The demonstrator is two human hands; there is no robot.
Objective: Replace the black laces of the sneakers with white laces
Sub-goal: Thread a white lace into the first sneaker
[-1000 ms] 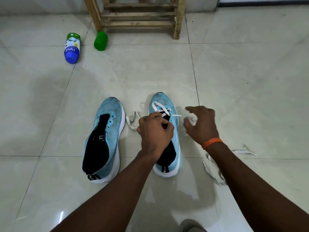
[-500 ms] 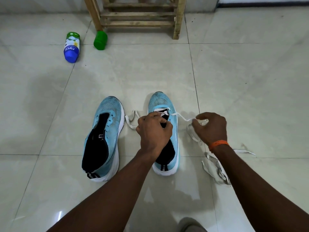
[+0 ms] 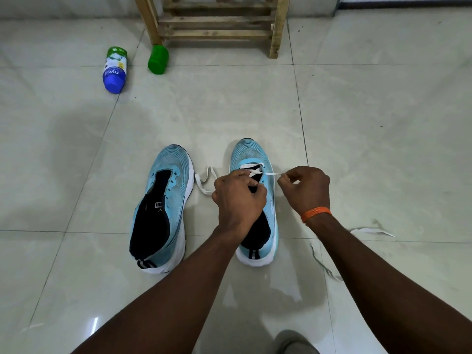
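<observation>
1. The left hand (image 3: 238, 198) grips the part-laced sneaker (image 3: 251, 153) lying beneath it.
2. The right hand (image 3: 305, 190) pinches the white lace (image 3: 271, 173), stretched taut just left of its fingertips.
3. The unlaced sneaker (image 3: 166, 200) lies left of the left hand.

home floor (image 3: 357, 123), pale tiles, wooden stool (image 3: 217, 26)
</observation>
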